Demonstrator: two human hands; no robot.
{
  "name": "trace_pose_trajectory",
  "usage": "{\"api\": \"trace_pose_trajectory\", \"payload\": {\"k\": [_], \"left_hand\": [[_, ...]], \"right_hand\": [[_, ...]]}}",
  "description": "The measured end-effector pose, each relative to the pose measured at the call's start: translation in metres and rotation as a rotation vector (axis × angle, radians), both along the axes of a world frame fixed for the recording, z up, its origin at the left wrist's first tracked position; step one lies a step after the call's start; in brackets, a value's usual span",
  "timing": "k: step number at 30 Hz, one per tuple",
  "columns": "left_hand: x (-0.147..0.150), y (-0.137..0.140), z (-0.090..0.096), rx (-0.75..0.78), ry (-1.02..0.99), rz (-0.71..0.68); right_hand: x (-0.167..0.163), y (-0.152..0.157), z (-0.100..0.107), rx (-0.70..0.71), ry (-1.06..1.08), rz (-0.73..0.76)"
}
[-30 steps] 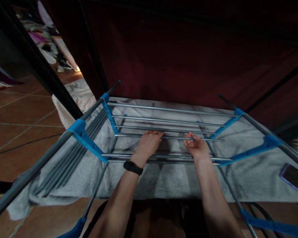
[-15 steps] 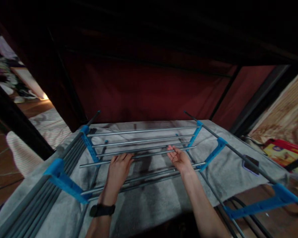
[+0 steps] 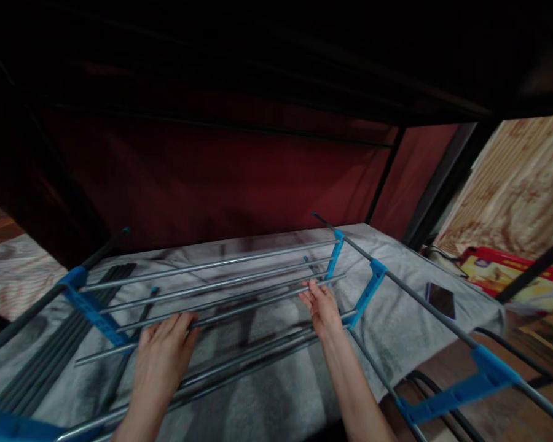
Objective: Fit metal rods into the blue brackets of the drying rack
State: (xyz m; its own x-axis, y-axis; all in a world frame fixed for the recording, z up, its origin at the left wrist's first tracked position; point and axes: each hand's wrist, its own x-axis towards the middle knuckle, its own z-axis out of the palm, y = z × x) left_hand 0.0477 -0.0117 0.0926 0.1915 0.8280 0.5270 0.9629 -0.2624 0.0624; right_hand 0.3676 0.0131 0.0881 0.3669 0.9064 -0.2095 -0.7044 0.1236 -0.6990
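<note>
A loose grey metal tube runs at a slant across a half-built rack, its two ends free. My left hand is closed over its left part, fingers bent around it. Farther right, my right hand holds the same tube between thumb and fingers, palm turned partly upward. Around them, blue plastic connectors on the left and a blue connector on the right carry crossbars. An upper crossbar lies behind the loose tube, and a pair of lower crossbars passes in front of it.
Grey cloth covers the surface beneath. Several spare tubes lie at left. A phone rests on the right, near a red and yellow box. Dark posts and a red panel stand behind.
The view has turned and come closer, so the rack's left side sits lower and farther left. Both hands remain on the tube, the right fingers now more closed around it.
</note>
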Motion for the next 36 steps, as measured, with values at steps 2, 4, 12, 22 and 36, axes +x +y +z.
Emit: {"api": "trace_pose_trajectory", "payload": {"k": [2,4,12,22,36], "left_hand": [[0.003,0.000,0.002,-0.005,0.020,0.030],[0.007,0.000,0.006,-0.003,0.036,0.082],[0.020,0.000,0.020,0.098,0.077,0.154],[0.036,0.028,0.024,0.067,0.188,0.158],[0.025,0.005,0.016,0.064,0.155,0.286]], "right_hand": [[0.003,0.003,0.003,0.024,-0.031,-0.035],[0.007,0.007,0.005,0.046,-0.048,-0.061],[0.028,0.013,0.003,0.050,0.064,-0.027],[0.029,0.028,0.002,0.084,0.026,-0.009],[0.017,0.020,0.021,0.039,-0.020,0.073]]}}
